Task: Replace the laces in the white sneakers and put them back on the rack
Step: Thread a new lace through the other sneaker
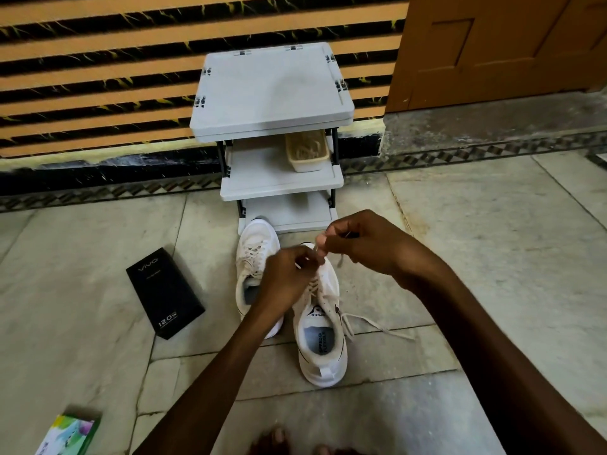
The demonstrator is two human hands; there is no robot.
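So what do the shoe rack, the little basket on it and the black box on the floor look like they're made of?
The rack looks like moulded grey plastic, matt, with thin dark uprights, perhaps metal. The basket seems cream plastic in a woven pattern, though it could be wicker. The black box looks like printed card, faintly glossy, with sharp folded edges.

Place: a home, at an entrance or hallway.
Floor: pale stone slabs (98,257), with a patterned border strip along the wall.
Wall: orange-and-black striped tiles (98,77).
Door: panelled wooden door (492,50).
Furniture: grey tiered shoe rack (272,93) against the wall, with a basket (307,152) on its middle shelf.
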